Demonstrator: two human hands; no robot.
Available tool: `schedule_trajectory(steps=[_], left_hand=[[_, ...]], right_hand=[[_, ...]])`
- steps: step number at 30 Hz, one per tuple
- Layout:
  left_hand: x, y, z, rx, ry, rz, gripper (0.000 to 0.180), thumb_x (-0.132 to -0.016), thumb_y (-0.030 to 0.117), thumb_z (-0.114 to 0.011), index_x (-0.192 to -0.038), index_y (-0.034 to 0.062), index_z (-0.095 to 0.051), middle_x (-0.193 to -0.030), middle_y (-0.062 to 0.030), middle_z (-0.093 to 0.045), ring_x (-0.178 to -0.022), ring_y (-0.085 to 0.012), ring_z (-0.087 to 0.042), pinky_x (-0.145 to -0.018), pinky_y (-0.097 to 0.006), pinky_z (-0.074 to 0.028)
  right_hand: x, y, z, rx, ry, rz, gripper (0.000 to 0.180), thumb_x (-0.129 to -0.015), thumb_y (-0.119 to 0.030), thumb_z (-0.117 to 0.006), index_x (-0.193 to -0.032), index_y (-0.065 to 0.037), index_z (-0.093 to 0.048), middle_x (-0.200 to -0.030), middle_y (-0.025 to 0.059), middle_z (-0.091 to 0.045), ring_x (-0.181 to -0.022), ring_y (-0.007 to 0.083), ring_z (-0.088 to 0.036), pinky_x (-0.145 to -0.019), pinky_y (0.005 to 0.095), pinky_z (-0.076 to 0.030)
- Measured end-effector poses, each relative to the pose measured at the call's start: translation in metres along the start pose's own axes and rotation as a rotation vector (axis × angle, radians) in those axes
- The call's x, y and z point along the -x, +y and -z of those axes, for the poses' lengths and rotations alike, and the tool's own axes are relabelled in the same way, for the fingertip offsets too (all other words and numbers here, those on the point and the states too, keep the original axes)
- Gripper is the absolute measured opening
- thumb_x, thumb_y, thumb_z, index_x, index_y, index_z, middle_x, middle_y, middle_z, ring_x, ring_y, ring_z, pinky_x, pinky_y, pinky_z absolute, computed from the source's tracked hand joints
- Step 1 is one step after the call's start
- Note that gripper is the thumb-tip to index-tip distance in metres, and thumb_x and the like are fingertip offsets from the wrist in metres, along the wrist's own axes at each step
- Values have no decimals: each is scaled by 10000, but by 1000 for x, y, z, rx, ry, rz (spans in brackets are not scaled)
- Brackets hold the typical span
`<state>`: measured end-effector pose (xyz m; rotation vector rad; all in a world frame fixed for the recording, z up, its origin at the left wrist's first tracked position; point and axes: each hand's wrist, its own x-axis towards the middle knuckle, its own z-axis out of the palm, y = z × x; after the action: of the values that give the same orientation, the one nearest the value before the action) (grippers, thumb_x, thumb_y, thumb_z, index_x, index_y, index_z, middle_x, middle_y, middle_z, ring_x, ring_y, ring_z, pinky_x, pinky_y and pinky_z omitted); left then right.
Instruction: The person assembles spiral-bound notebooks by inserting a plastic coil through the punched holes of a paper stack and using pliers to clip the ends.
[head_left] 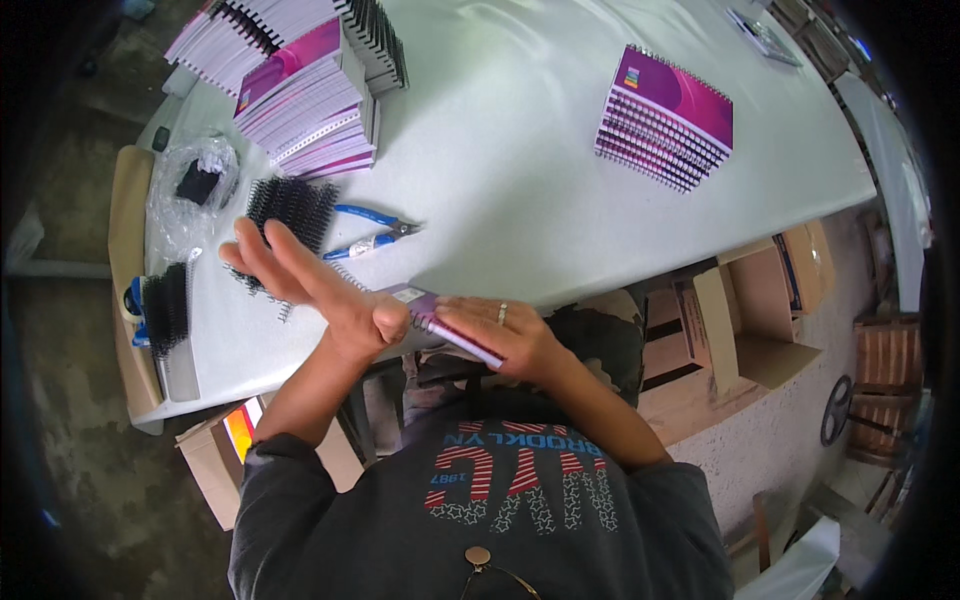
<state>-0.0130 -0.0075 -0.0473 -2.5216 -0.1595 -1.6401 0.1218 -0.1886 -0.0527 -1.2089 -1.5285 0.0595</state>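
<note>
My right hand (pixel 515 338), wearing a ring, grips a small purple notebook (pixel 418 299) at the table's near edge. A thin spiral binding coil (pixel 350 277) runs along the notebook's edge and sticks out past its far end. My left hand (pixel 340 305) is at that coil, palm turned partly up and fingers stretched out. Its base appears to touch the coil, though the exact contact is hidden. Just beyond the left hand lies a heap of black spiral coils (pixel 300 205), with blue-handled cutting pliers (pixel 365 212) to its right.
Unbound purple-covered books (pixel 310 110) are stacked at the far left. A stack of spiral-bound notebooks (pixel 670 115) stands at the far right. More black coils (pixel 165 310) and a clear plastic bag (pixel 195 180) lie by the left edge. Open cardboard boxes (pixel 760 310) sit below the table's right side.
</note>
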Motion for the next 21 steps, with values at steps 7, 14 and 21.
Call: schedule_trajectory(steps=[7, 14, 21], left_hand=[[16, 46, 13, 136, -437, -277, 1072, -737, 734, -480, -1335, -120, -230, -1309, -459, -233, -1233, -600, -239, -989, -694, -73], [31, 72, 5, 338, -729, -69, 1086, -730, 787, -400, -1245, -165, -322, -1241, -450, -332, -1176, -539, -358, -972, -661, -193], [-3, 77, -10, 211, -555, -314, 1239, -725, 778, -426, -1280, -272, -76, -1317, -498, -113, -1231, -652, -129, -1024, -661, -57]], right_hand=[[1, 4, 9, 2, 57, -101, 331, -761, -75, -652, -1076, 16, -605, -1049, 148, -645, -964, 285, -639, -829, 364, -515], [2, 11, 5, -61, 88, -185, 389, -747, -117, -675, -1108, 3, -596, -1068, 159, -637, -959, 299, -636, -827, 366, -511], [1, 14, 4, -215, 5, -122, 466, -714, -123, -693, -1149, -8, -572, -1058, 156, -639, -954, 292, -634, -791, 357, -500]])
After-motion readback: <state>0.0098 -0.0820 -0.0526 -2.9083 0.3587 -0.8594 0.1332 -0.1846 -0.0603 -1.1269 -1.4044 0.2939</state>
